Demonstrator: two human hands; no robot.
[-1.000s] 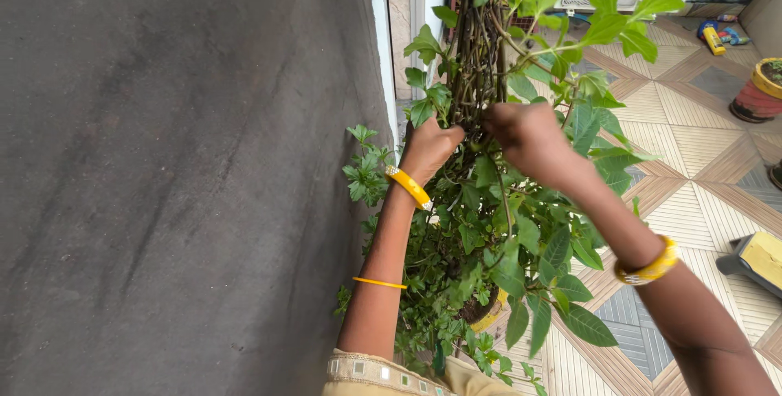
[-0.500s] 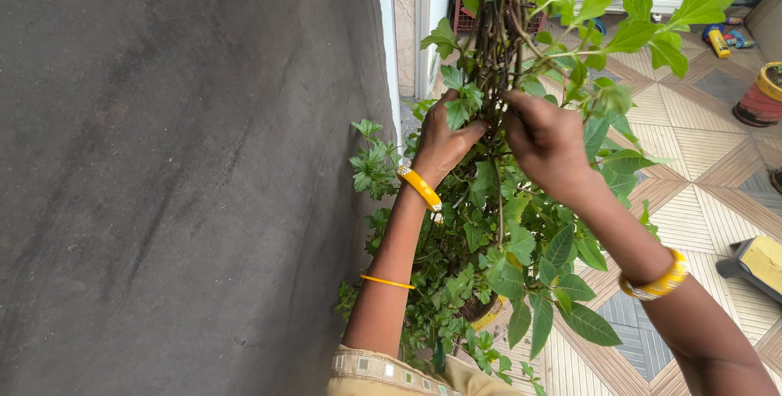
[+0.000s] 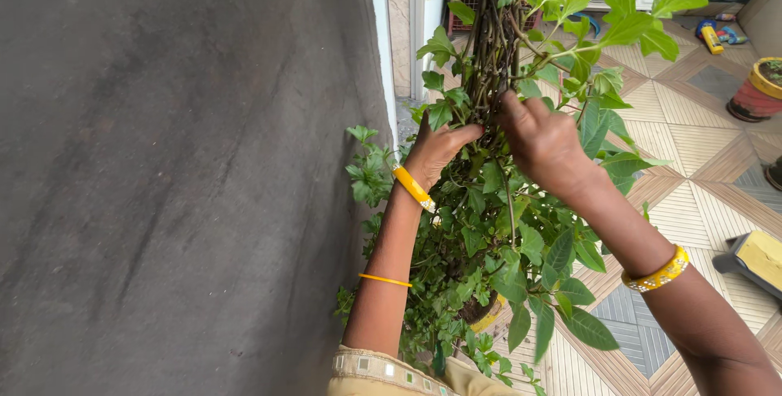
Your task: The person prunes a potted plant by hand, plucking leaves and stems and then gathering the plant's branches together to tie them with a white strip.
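A: Obs. Left hand (image 3: 436,151) and right hand (image 3: 546,145) both up on the bundle of thin brown woody stems (image 3: 493,54) of the leafy green potted plant (image 3: 521,257), stems at 12 o'clock from hands.

B: Fingers?

A: Left curled round bundle from 9 o'clock side, thumb up. Right fingertips (image 3: 515,103) pressed onto stems from 3 o'clock; can't tell if pinching anything.

B: Progress?

A: Stems look gathered upright, prob. mid-way. No tie visible. Yellow pot rim (image 3: 491,319) at 6 o'clock; grey wall (image 3: 179,176) at 9 o'clock.
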